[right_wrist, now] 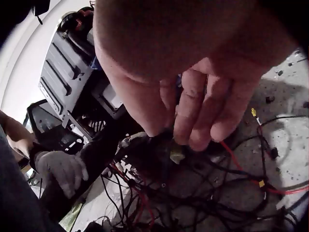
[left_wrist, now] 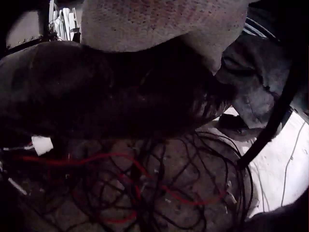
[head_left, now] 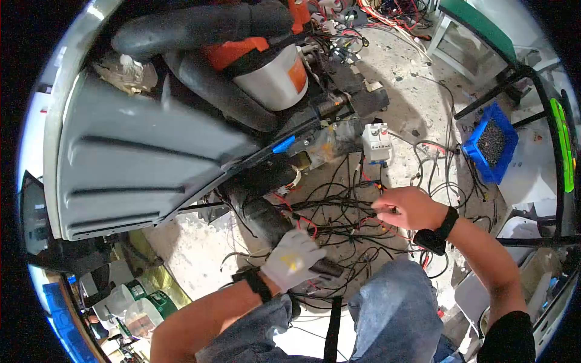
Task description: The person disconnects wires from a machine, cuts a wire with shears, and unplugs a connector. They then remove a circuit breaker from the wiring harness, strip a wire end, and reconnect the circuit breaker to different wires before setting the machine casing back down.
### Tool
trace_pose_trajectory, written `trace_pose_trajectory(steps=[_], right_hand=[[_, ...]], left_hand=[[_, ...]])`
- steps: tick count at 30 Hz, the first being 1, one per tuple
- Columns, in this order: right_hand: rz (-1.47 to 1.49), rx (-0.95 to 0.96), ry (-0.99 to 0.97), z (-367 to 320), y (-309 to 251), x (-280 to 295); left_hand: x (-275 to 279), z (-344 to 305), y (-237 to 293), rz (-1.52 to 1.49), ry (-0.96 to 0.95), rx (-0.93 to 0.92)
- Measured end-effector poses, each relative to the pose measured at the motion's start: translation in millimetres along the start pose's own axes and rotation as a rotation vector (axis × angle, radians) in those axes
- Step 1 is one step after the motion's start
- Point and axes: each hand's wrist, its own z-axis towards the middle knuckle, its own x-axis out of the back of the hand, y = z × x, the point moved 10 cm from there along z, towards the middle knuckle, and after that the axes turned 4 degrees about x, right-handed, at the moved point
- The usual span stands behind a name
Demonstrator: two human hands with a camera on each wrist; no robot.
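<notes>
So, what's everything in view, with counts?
Thick tubes: several, black, top to centre
Ribbed panel: one, grey, left
Orange-labelled cylinder: one, white, top centre
Small box: one, white, centre
Tangled cables: many, black and red, floor
Plastic tray: one, blue, right
Stool: one, green-topped, top right
Bar: one, bright green, far right
Jeans: one pair, blue, bottom
Left hand: one, white-gloved, on tube
Right hand: one, bare, above cables

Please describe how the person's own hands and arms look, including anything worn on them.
The left hand wears a whitish knit glove with a yellow mark on its back, and a black band circles that wrist. The right hand is ungloved, with a black strap and dark device at the wrist; a black sleeve shows higher up.
</notes>
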Motion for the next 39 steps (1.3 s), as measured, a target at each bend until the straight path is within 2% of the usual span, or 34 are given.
trace_pose_trajectory(steps=[1,3,4,7,8,9,11,12,13,14,15,16,17,19,20,21,23,24,26,27,28,29,31,32,33,36,38,39], right_hand=[[0.004,0.004,-0.003,6.6,-11.0,3.9],[0.034,0.078,-0.065,23.8,-34.9,1.0],[-0.023,0.134,-0.104,30.2,-38.4,-7.6],[-0.084,0.138,-0.151,47.1,-52.3,-24.8],[-0.130,0.223,-0.117,49.6,-56.9,-31.7],[-0.123,0.224,-0.124,52.6,-56.4,-38.6],[-0.123,0.160,-0.172,61.3,-51.6,-50.5],[-0.105,0.057,-0.320,66.7,-47.4,-59.0],[-0.106,0.055,-0.325,68.5,-45.5,-64.3],[-0.176,0.063,-0.248,73.9,-41.7,-63.4],[-0.245,0.071,-0.174,78.4,-44.0,-59.9],[-0.248,0.068,-0.182,81.7,-45.0,-62.8],[-0.204,-0.024,-0.249,84.8,-37.8,-70.5],[-0.187,-0.152,-0.321,84.8,-29.5,-76.8],[-0.180,-0.110,-0.352,84.6,-33.0,-81.4],[-0.176,-0.068,-0.382,83.0,-34.1,-84.0],[-0.153,-0.049,-0.370,80.2,-28.1,-95.1],[-0.098,0.004,-0.358,80.8,-32.0,-96.4],[-0.129,-0.030,-0.397,81.0,-38.3,-77.6],[-0.138,-0.060,-0.434,78.7,-38.2,-73.1],[-0.102,0.019,-0.300,81.2,-29.6,-69.6],[-0.100,0.010,-0.289,72.4,-10.7,-70.8],[-0.037,0.030,-0.035,63.5,0.6,-38.4],[0.003,-0.024,0.018,55.9,9.0,-29.8],[0.092,0.019,0.106,47.9,10.7,-20.9],[0.142,-0.091,0.225,43.2,17.8,-13.0],[0.227,-0.244,0.283,51.5,26.8,-13.0],[0.234,-0.253,0.288,58.5,31.6,-18.5]], left_hand=[[-3.7,11.6,1.3,-0.001,-0.003,0.006],[12.5,21.9,0.2,-0.055,0.284,0.009],[8.5,22.4,-2.2,-0.064,0.273,0.021],[13.8,20.4,-8.5,-0.036,0.297,0.040],[19.6,11.6,1.3,-0.007,0.322,-0.078],[23.5,1.7,9.0,0.024,0.346,-0.198],[24.6,-13.9,1.9,0.000,0.361,-0.252],[20.9,-23.0,-6.3,-0.053,0.346,-0.251],[17.6,-29.5,-13.9,-0.101,0.334,-0.253],[7.2,-29.3,-29.5,-0.157,0.259,-0.138],[7.4,-34.2,-32.8,-0.164,0.263,-0.136],[12.4,-38.1,-59.8,-0.249,0.321,0.092],[12.3,-46.8,-87.0,-0.338,0.373,0.320],[10.9,-51.4,-100.4,-0.345,0.449,0.372],[17.8,-49.7,-92.1,-0.356,0.520,0.280],[14.9,-41.0,-92.0,-0.454,0.444,0.266],[48.7,-23.7,-69.5,-0.515,0.530,0.172],[61.2,-12.5,-60.0,-0.522,0.545,0.157],[81.8,15.4,-60.6,-0.630,0.576,0.247],[88.3,28.2,-62.3,-0.627,0.577,0.236],[90.5,42.6,-69.5,-0.546,0.550,0.301],[90.8,56.3,-77.2,-0.465,0.519,0.367],[99.7,78.3,-86.6,-0.369,0.559,0.352],[101.2,87.2,-87.1,-0.362,0.537,0.354],[101.6,97.2,-88.7,-0.256,0.573,0.312],[101.5,123.5,-101.4,-0.191,0.514,0.398],[93.7,140.5,-111.7,-0.227,0.359,0.464],[86.5,145.8,-118.1,-0.252,0.305,0.499]])
